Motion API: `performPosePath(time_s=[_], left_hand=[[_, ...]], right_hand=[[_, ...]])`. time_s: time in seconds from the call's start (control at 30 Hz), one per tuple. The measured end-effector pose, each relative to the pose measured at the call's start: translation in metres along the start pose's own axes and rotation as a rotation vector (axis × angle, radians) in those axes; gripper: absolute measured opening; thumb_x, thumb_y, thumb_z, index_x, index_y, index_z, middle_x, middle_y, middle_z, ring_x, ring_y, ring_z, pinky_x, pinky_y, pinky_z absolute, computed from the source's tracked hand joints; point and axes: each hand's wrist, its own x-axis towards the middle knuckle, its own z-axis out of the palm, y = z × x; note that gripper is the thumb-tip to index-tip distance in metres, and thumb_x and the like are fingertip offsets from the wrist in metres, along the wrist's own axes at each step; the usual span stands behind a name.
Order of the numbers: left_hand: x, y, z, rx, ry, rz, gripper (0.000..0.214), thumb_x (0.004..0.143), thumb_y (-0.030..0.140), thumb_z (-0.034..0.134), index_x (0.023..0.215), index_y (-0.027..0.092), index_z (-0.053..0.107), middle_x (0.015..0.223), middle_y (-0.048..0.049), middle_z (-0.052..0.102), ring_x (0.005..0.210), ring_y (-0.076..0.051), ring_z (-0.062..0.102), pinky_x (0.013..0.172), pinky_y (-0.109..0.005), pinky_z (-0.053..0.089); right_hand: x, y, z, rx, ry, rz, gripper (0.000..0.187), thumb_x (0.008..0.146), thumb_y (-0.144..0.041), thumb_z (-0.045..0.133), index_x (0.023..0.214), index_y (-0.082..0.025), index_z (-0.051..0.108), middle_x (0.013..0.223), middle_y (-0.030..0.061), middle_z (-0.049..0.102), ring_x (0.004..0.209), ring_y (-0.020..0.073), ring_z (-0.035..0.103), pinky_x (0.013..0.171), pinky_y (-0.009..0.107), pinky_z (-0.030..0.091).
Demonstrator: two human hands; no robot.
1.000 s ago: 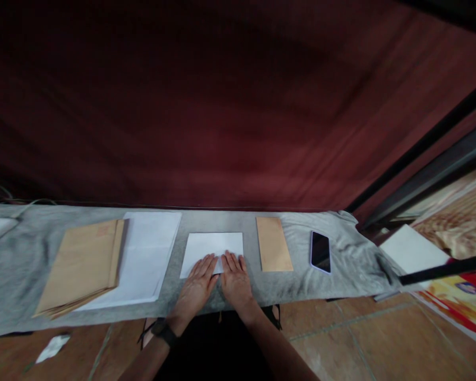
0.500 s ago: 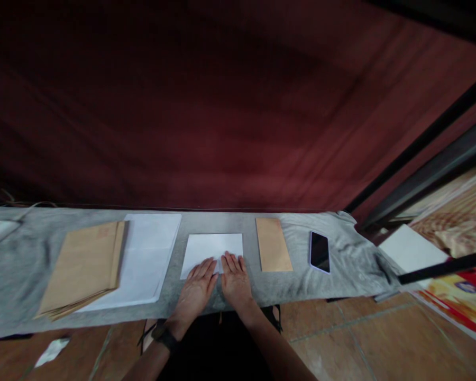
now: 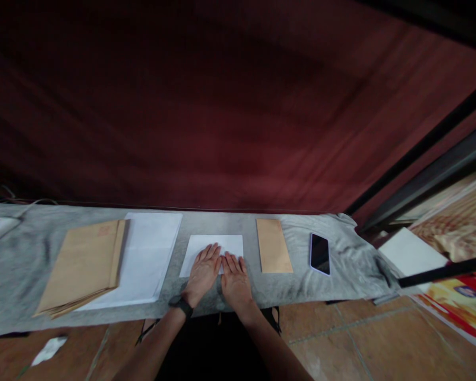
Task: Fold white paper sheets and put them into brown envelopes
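1. A dark red curtain (image 3: pixel 222 116) hangs beyond the small white sheet (image 3: pixel 230 243), filling the upper view.
2. A long table (image 3: pixel 170 283) draped in wrinkled grey cloth runs beneath the small white sheet and to both sides of it.
3. Larger white sheets (image 3: pixel 148 259) lie flat, just left of the small white sheet.
4. A stack of brown envelopes (image 3: pixel 81 262) overlaps those larger sheets, farther left of the small white sheet. The envelopes lie flat; whether they hold anything, I cannot tell.
5. The small white sheet itself lies flat on the cloth in front of the person, its near edge partly hidden by two bare hands.
6. A single brown envelope (image 3: pixel 273 246) lies just right of the small white sheet, not touching it; its contents cannot be seen.
7. The left hand (image 3: pixel 202 272), wearing a dark watch (image 3: pixel 181 305), rests palm down on the small white sheet. Its fingers are straight, slightly apart, and reach farther across than the right's.
8. The right hand (image 3: pixel 236 280) lies beside it, straight fingers slightly apart on the sheet's nearer part. The far strip of the sheet shows beyond all fingertips; neither hand grips it.
9. A phone (image 3: pixel 320 254) with a dark screen lies well right of the small white sheet.
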Motion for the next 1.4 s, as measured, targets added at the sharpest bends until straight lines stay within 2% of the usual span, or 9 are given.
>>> performPosePath(time_s=[0.2,0.33,0.47,0.6,0.7,0.8,0.93,1.17,1.4], left_hand=[[-0.028,-0.007,0.005,-0.057,0.033,0.102,0.046,0.100,0.036,0.039,0.139,0.017,0.056,0.146,-0.0110,0.057,0.138,-0.024,0.049,0.115,-0.047,0.040],[-0.048,-0.010,0.000,-0.072,0.054,0.140,0.052,0.093,0.027,0.048,0.144,0.017,0.051,0.148,-0.0111,0.055,0.138,-0.025,0.050,0.116,-0.047,0.040],[-0.044,-0.007,-0.004,-0.046,0.055,0.064,0.052,0.088,0.019,0.048,0.139,0.017,0.057,0.145,-0.0113,0.058,0.134,-0.025,0.054,0.113,-0.046,0.043],[-0.041,-0.003,-0.004,0.000,0.081,0.069,0.047,0.091,0.018,0.046,0.136,0.021,0.061,0.145,-0.0103,0.059,0.133,-0.027,0.055,0.110,-0.048,0.044],[-0.042,-0.002,-0.003,0.009,0.088,0.084,0.045,0.093,0.020,0.047,0.135,0.021,0.061,0.146,-0.0102,0.057,0.134,-0.028,0.054,0.110,-0.049,0.044],[-0.044,-0.001,-0.004,0.016,0.072,0.075,0.045,0.093,0.021,0.047,0.136,0.021,0.060,0.147,-0.0107,0.056,0.135,-0.029,0.053,0.110,-0.050,0.044],[-0.043,0.002,-0.007,0.010,0.063,0.060,0.047,0.093,0.021,0.047,0.138,0.021,0.059,0.147,-0.0107,0.056,0.136,-0.029,0.052,0.111,-0.050,0.042],[-0.043,0.005,-0.010,0.011,0.051,0.052,0.047,0.093,0.020,0.046,0.138,0.021,0.059,0.147,-0.0103,0.056,0.136,-0.028,0.051,0.112,-0.050,0.041],[-0.042,0.005,-0.011,0.029,0.043,0.051,0.046,0.093,0.020,0.045,0.137,0.020,0.059,0.147,-0.0107,0.056,0.136,-0.028,0.051,0.112,-0.049,0.041]], right_hand=[[0.000,0.000,-0.001,0.017,-0.006,0.015,0.050,0.100,-0.024,0.047,0.149,-0.016,0.046,0.154,0.0115,0.047,0.143,0.0245,0.043,0.121,0.048,0.027],[0.000,0.002,-0.001,0.064,0.002,0.001,0.055,0.094,-0.024,0.054,0.148,-0.015,0.048,0.154,0.0116,0.046,0.144,0.0255,0.040,0.122,0.048,0.024],[-0.002,0.004,-0.002,0.144,0.062,-0.001,0.055,0.089,-0.017,0.054,0.144,-0.016,0.052,0.152,0.0101,0.050,0.142,0.0231,0.042,0.123,0.046,0.025],[0.001,0.010,-0.005,0.216,0.177,0.101,0.048,0.089,-0.013,0.049,0.136,-0.017,0.059,0.136,0.0103,0.061,0.130,0.0222,0.051,0.111,0.040,0.040],[0.010,0.016,-0.010,0.217,0.222,0.205,0.041,0.093,-0.013,0.045,0.129,-0.018,0.064,0.118,0.0103,0.065,0.116,0.0229,0.057,0.102,0.038,0.046],[0.026,0.019,-0.015,0.171,0.185,0.252,0.039,0.096,-0.013,0.044,0.128,-0.019,0.066,0.108,0.0096,0.065,0.107,0.0230,0.058,0.098,0.035,0.047],[0.043,0.017,-0.015,0.068,0.098,0.267,0.039,0.096,-0.013,0.046,0.128,-0.021,0.067,0.108,0.0092,0.064,0.104,0.0232,0.058,0.095,0.034,0.047],[0.037,0.018,-0.004,0.066,0.105,0.264,0.035,0.095,-0.013,0.045,0.119,-0.022,0.070,0.110,0.0097,0.065,0.104,0.0246,0.058,0.094,0.038,0.045],[0.040,0.021,-0.011,0.015,0.074,0.343,0.037,0.098,-0.013,0.045,0.128,-0.019,0.066,0.112,0.0106,0.066,0.106,0.0244,0.059,0.095,0.036,0.044]])
